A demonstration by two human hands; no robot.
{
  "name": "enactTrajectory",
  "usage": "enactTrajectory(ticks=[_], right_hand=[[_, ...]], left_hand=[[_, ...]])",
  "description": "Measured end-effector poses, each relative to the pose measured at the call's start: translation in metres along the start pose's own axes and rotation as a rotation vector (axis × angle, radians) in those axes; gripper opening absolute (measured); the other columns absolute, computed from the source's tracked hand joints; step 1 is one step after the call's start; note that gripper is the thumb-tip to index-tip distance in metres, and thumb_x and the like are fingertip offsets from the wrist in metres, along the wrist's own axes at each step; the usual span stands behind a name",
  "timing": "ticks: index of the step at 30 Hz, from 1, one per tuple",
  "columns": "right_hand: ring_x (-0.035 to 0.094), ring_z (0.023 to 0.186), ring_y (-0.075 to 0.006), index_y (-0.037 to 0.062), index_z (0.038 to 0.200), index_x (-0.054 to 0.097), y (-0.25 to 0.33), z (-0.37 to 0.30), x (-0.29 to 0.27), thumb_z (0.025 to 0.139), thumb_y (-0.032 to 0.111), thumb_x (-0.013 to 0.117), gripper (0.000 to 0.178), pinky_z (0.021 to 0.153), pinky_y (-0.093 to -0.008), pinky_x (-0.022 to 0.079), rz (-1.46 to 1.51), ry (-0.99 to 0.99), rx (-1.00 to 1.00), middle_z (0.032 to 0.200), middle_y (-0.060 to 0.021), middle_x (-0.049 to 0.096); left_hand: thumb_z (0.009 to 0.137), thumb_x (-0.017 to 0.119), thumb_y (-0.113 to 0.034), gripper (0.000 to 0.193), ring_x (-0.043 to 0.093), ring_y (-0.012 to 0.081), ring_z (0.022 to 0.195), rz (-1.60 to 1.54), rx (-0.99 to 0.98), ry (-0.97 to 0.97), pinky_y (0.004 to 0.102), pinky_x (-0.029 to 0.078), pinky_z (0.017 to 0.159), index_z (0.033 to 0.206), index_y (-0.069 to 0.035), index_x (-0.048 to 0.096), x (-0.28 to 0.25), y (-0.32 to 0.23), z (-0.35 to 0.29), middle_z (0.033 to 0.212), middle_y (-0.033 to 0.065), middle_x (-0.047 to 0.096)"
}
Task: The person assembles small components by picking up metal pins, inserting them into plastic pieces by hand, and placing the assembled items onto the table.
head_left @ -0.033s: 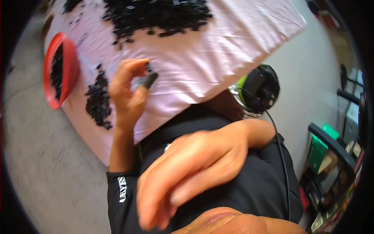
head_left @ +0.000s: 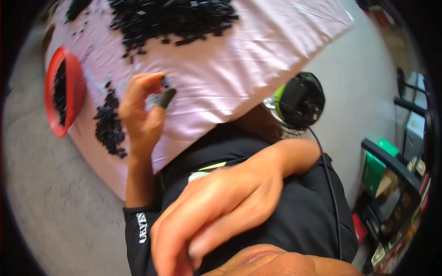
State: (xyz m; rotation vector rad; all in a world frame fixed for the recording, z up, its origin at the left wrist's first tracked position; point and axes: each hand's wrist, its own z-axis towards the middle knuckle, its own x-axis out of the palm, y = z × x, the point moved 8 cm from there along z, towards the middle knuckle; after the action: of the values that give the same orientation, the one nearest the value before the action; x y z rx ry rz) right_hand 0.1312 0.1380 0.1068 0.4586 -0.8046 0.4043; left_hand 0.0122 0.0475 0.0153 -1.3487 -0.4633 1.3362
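A pale pink cloth (head_left: 276,46), creased and bright, covers the table across the upper part of the frame, with grey floor (head_left: 50,198) along the left side. The person's black top (head_left: 299,207) fills the lower middle. In front of it, from the centre to the lower left, the right hand (head_left: 221,198) looms close to the camera, slightly blurred, its fingers bent and drawn together, pointing toward the bottom edge; whether it grasps anything cannot be told, as the inner side is hidden. A broad heap of black pieces (head_left: 175,18) spreads over the cloth at the top. Left of centre, above the cloth, the left hand (head_left: 142,110) is raised with index finger and thumb curved toward each other, leaving a rounded gap behind the tips. A red basket (head_left: 78,92) stands tilted at the left, more black pieces inside it. At the right of centre is a round black and green object (head_left: 301,101). A smaller heap (head_left: 109,124) lies just left of the left hand. A dark cover (head_left: 166,97) wraps the thumb's end. Smallest, a little black piece (head_left: 165,82) appears pinched between the index fingertip and that covered thumb.
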Motion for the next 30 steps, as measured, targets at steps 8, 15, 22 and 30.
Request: enactTrajectory(ticks=[8, 15, 22, 30], right_hand=[[0.056, 0.090, -0.0094, -0.0035, 0.107, 0.058, -0.013, 0.007, 0.016, 0.104, 0.022, 0.057, 0.025, 0.078, -0.0266, 0.048, 0.058, 0.050, 0.047, 0.093, -0.0037, 0.061], [0.059, 0.091, -0.0102, -0.0022, 0.110, 0.058, -0.017, 0.002, 0.010, 0.100, 0.025, 0.066, 0.030, 0.079, -0.0270, 0.050, 0.121, 0.070, 0.111, 0.096, -0.0033, 0.062], [0.060, 0.095, -0.0110, -0.0020, 0.112, 0.059, -0.014, 0.004, 0.014, 0.099, 0.026, 0.067, 0.032, 0.083, -0.0269, 0.050, 0.137, 0.067, 0.043, 0.102, -0.0045, 0.063], [0.058, 0.096, -0.0109, -0.0020, 0.113, 0.058, -0.011, 0.005, 0.018, 0.100, 0.025, 0.064, 0.031, 0.083, -0.0274, 0.049, 0.168, 0.069, 0.091, 0.101, -0.0041, 0.062]], left_hand=[[0.082, 0.069, 0.011, 0.030, 0.058, 0.0124, 0.093, -0.097, -0.011, 0.021, 0.0248, 0.049, 0.085, 0.112, 0.007, 0.064, 0.005, -0.006, -0.001, 0.106, 0.0071, 0.059], [0.082, 0.069, 0.011, 0.030, 0.058, 0.0123, 0.093, -0.095, -0.001, 0.015, 0.0252, 0.049, 0.086, 0.112, 0.007, 0.064, 0.001, -0.007, -0.003, 0.107, 0.0075, 0.059], [0.083, 0.069, 0.011, 0.030, 0.058, 0.0123, 0.093, -0.093, 0.001, 0.002, 0.0248, 0.049, 0.086, 0.112, 0.008, 0.063, 0.001, -0.010, -0.002, 0.107, 0.0078, 0.059], [0.083, 0.071, 0.009, 0.030, 0.058, 0.0121, 0.092, -0.086, 0.014, 0.007, 0.0246, 0.049, 0.085, 0.112, 0.007, 0.064, 0.000, -0.013, -0.001, 0.106, 0.0079, 0.059]])
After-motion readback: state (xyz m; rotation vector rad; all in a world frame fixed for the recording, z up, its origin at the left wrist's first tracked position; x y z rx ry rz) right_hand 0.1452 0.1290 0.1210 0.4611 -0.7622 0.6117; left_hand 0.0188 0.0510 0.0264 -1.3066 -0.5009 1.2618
